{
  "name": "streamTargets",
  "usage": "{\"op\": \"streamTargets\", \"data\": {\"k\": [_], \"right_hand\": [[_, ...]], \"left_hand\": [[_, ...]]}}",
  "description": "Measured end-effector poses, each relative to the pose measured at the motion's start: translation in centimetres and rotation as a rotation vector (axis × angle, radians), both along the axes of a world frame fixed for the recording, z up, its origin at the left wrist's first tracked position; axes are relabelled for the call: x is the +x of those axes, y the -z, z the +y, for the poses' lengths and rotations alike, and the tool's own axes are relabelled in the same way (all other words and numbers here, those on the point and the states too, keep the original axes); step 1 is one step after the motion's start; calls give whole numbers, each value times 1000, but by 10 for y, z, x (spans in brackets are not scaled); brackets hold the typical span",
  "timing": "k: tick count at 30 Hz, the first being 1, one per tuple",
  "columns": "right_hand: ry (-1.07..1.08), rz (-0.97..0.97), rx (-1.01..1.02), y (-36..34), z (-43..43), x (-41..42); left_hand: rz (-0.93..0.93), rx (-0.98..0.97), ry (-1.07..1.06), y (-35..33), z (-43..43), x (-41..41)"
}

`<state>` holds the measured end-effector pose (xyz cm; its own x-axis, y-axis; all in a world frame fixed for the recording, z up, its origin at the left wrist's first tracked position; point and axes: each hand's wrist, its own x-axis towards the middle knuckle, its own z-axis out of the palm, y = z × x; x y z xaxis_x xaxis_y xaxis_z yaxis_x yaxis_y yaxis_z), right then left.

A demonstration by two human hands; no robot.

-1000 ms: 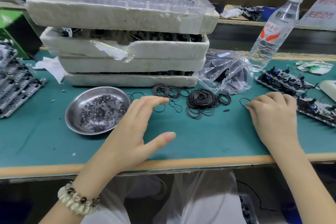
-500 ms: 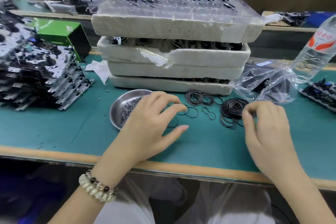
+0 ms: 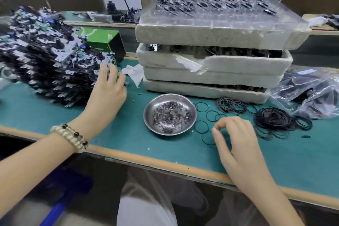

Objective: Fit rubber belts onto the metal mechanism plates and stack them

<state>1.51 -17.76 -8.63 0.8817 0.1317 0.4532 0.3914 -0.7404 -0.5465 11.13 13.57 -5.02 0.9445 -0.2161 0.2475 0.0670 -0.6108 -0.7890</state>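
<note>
A tall, leaning stack of metal mechanism plates (image 3: 45, 57) fills the left of the green bench. My left hand (image 3: 108, 90) reaches onto the stack's right edge, its spread fingers lying over a plate there. Loose black rubber belts (image 3: 201, 126) lie right of a steel dish, and a thick pile of belts (image 3: 273, 121) sits further right. My right hand (image 3: 236, 139) hovers over the loose belts with curled fingers. Its thumb and forefinger pinch a thin belt (image 3: 208, 138) that loops down onto the mat.
A steel dish (image 3: 148, 115) of small washers sits mid-bench. Behind it stand stacked foam trays (image 3: 211, 77) topped by a clear tray of pinned parts (image 3: 220, 14). A plastic bag (image 3: 310, 93) of belts lies at right. A green box (image 3: 104, 40) is behind the plate stack.
The view swung left. My left hand moved from beside the dish over to the plate stack. My right hand shifted left from the belt pile to the loose belts by the dish.
</note>
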Motion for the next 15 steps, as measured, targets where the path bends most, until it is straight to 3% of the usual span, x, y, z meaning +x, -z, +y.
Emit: {"op": "streamTargets", "data": {"k": [3,8,15], "right_hand": [[-1,17,19,2,-5,-3],[13,32,44,4,-10,-8],[14,45,74,2,-10,-8]], "left_hand": [[24,232,-50,1,2,-3],[58,361,-36,2,-3,-1],[70,362,-26,-4,2,4]]}}
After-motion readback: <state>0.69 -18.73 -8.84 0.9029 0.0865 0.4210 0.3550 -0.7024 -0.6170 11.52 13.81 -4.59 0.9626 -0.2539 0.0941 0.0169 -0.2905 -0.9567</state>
